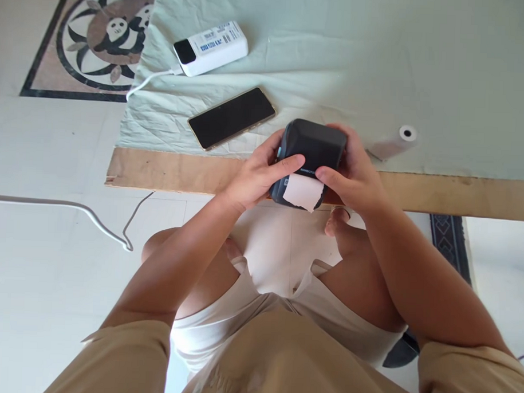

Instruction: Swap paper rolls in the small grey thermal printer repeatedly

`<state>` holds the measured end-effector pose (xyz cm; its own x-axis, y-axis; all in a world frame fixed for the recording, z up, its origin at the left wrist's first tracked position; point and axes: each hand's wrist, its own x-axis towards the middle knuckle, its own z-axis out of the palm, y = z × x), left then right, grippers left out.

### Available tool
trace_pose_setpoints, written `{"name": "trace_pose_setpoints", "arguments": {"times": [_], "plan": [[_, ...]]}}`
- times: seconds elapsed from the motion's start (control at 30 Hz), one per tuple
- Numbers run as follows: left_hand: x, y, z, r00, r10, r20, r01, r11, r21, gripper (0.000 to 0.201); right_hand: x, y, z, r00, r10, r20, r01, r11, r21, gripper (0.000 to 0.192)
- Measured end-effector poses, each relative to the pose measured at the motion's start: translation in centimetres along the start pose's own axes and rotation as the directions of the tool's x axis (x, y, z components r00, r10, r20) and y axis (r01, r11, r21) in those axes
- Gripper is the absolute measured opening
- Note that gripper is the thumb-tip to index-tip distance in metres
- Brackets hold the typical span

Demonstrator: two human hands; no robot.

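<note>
A small dark grey printer [313, 146] is gripped between both hands just above the table's front edge. My left hand [258, 176] wraps its left side, thumb lying across the front. My right hand [352, 177] holds its right side. A short white paper strip [303, 192] sticks out of the printer's front slot and curls down. A white paper roll [393, 142] lies on its side on the cloth, just right of my right hand.
A black phone [231, 117] lies face up on the pale green cloth [421, 64] behind my left hand. Further back is a white power bank [210, 47] with a cable [148, 81] hanging off the left edge. The wooden table edge [168, 171] runs across; my knees are under it.
</note>
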<state>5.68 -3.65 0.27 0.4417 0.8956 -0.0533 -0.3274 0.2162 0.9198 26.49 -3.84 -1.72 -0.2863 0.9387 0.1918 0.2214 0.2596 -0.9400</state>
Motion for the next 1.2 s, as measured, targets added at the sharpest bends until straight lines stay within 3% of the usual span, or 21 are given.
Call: {"name": "trace_pose_setpoints", "arguments": {"times": [0.13, 0.2, 0.33, 0.5, 0.7, 0.8, 0.93, 1.07, 1.2], "plan": [[-0.3, 0.7, 0.1, 0.992, -0.123, 0.009, 0.123, 0.990, -0.071, 0.049, -0.3, -1.6, 0.0, 0.984, 0.176, -0.022, -0.175, 0.984, 0.031, 0.068], [-0.1, 0.6, 0.2, 0.992, -0.125, 0.000, 0.123, 0.982, -0.141, 0.046, -0.3, -2.1, 0.0, 0.973, 0.230, -0.036, -0.228, 0.973, 0.047, 0.068], [0.5, -0.3, 0.2, 0.997, -0.072, -0.042, 0.061, 0.974, -0.220, 0.036, -0.3, -2.0, 0.1, 0.984, 0.159, -0.085, -0.162, 0.986, -0.030, 0.070], [0.6, -0.5, 0.4, 0.977, -0.181, -0.115, 0.148, 0.957, -0.249, 0.036, -0.6, -2.1, -0.1, 0.990, 0.139, -0.008, -0.139, 0.990, -0.030, 0.086], [0.5, -0.1, 0.7, 0.976, -0.176, -0.131, 0.141, 0.961, -0.239, 0.029, -0.5, -2.2, -0.8, 0.992, 0.112, 0.055, -0.109, 0.993, -0.050, 0.088], [0.6, 0.2, 0.9, 0.971, -0.217, -0.103, 0.185, 0.949, -0.253, 0.037, -0.5, -2.0, -1.2, 0.998, -0.016, -0.065, 0.000, 0.971, -0.241, 0.080], [0.5, 0.7, 1.3, 0.975, -0.213, -0.067, 0.190, 0.949, -0.252, 0.048, -0.5, -2.7, -0.9, 0.930, -0.237, -0.281, 0.105, 0.904, -0.415, 0.057], [0.1, 0.6, 1.0, 0.983, -0.169, -0.066, 0.158, 0.977, -0.144, 0.031, -0.2, -4.1, 0.2, 0.898, -0.173, -0.405, 0.052, 0.955, -0.292, 0.037], [-0.1, 0.1, 0.6, 0.979, -0.179, -0.093, 0.168, 0.979, -0.116, 0.028, 0.2, -4.9, 0.6, 0.866, -0.157, -0.475, 0.068, 0.978, -0.199, 0.023]]}}
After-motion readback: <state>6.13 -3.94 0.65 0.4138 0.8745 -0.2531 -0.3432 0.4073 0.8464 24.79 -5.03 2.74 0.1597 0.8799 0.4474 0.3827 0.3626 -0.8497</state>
